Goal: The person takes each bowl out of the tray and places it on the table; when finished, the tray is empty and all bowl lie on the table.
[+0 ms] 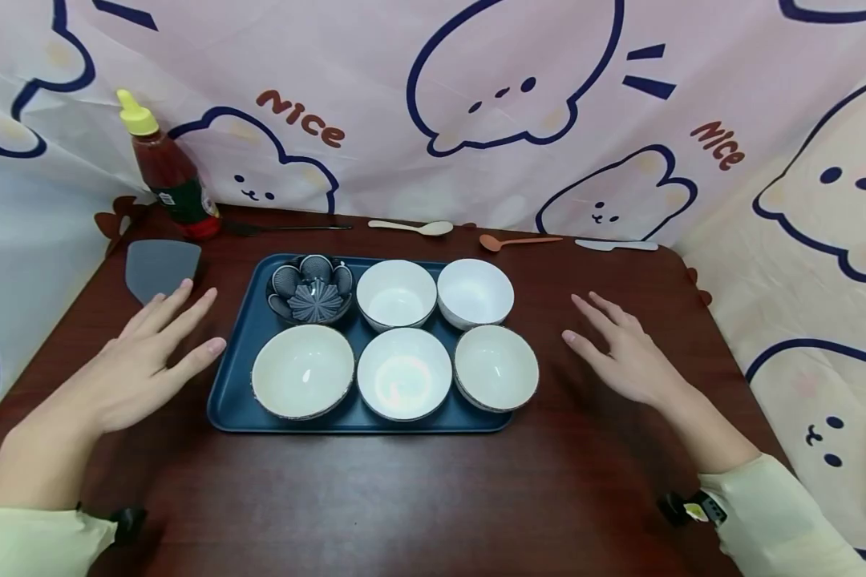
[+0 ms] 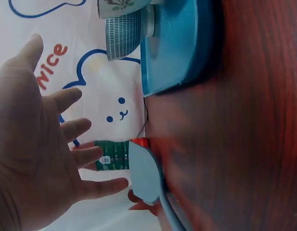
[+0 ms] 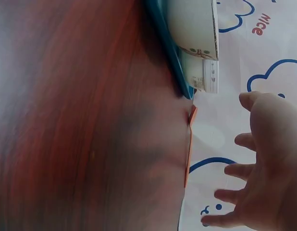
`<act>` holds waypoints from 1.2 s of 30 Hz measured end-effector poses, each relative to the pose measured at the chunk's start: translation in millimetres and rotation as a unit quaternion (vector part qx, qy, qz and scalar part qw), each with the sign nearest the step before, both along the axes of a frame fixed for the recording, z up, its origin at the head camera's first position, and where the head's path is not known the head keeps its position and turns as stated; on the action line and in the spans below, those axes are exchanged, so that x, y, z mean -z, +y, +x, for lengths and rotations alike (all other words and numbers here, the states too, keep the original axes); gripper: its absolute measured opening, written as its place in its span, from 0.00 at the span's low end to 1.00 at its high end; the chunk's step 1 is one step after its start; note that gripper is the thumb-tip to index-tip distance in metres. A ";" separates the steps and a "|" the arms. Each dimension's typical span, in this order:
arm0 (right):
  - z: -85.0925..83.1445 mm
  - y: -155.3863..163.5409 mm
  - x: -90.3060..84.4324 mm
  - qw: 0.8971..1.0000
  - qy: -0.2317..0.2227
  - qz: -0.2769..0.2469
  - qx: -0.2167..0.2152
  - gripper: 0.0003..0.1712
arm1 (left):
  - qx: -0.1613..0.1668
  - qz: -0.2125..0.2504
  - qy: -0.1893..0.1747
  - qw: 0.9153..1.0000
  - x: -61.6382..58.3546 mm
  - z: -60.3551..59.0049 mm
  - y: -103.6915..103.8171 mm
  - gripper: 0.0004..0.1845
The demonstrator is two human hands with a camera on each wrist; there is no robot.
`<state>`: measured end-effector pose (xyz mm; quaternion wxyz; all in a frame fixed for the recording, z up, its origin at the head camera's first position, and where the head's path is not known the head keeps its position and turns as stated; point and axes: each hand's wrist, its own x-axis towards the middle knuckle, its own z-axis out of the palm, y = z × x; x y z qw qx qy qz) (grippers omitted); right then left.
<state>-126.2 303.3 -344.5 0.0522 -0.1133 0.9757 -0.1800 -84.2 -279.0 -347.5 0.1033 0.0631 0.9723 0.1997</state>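
My left hand (image 1: 147,357) hovers left of the blue tray (image 1: 232,385), its fingers spread and holding nothing. Beneath its fingertips lies a grey spatula (image 1: 160,266), whose handle is hidden by the hand in the head view. Off the tray's right side, my right hand (image 1: 624,353) is held in the air with straight, parted fingers. Two rows of bowls fill the tray. A dark patterned bowl (image 1: 310,290) is at the back left; the others are white inside, among them the front left bowl (image 1: 303,370) and the front right bowl (image 1: 496,367), nearest my right hand.
At the back left corner stands a red sauce bottle (image 1: 176,180) with a yellow cap. Along the back edge lie a thin black utensil (image 1: 296,227), a cream spoon (image 1: 433,228), a reddish-brown spoon (image 1: 494,242) and a pale knife (image 1: 616,245). A printed cloth (image 1: 375,96) hangs behind.
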 end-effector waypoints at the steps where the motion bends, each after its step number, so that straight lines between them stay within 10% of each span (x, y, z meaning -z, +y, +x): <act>1: -2.1 -1.8 0.2 1.000 -0.003 -0.013 -0.002 0.39 | -0.002 0.008 0.001 1.000 1.1 0.6 -1.1 0.41; 17: -39.0 -33.2 17.7 0.980 -0.094 -0.174 -0.014 0.38 | -0.014 0.096 0.068 0.993 25.2 2.8 -5.0 0.49; 36: -63.8 -59.3 38.9 0.914 -0.179 -0.365 0.006 0.38 | -0.009 0.189 0.049 0.981 57.1 3.8 -7.7 0.34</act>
